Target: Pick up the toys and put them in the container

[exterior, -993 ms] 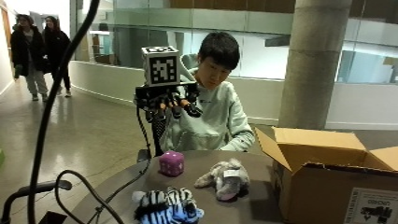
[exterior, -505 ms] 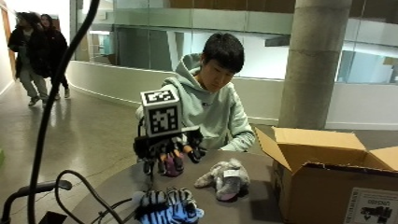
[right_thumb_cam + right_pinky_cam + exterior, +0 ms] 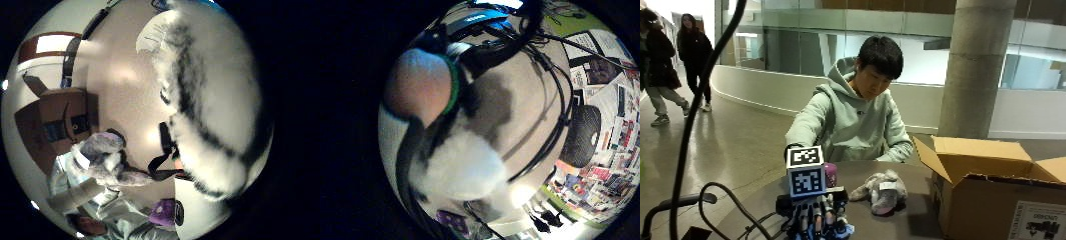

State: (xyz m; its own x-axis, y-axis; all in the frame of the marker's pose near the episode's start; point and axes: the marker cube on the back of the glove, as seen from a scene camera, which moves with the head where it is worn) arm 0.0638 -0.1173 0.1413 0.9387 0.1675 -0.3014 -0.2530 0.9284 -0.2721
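Note:
My gloved right hand (image 3: 812, 216) is low over the table's front edge, fingers spread and pointing down onto the black-and-white striped zebra plush (image 3: 842, 230). That plush (image 3: 215, 110) fills much of the thumb side palm view, and its white fur (image 3: 460, 165) lies beside a bare fingertip (image 3: 417, 85). I see no finger curled round it. A grey plush (image 3: 881, 191) lies mid-table and a purple toy (image 3: 830, 173) sits behind the hand. The open cardboard box (image 3: 986, 205) stands at the right.
The person sits at the far side of the round table (image 3: 906, 222). Black cables (image 3: 726, 200) hang and loop at the left by the table's edge. The box's flaps (image 3: 973, 152) stick up and outward.
The hand has come down from chest height in front of the person to the zebra plush at the table's front. The toys and box have not moved.

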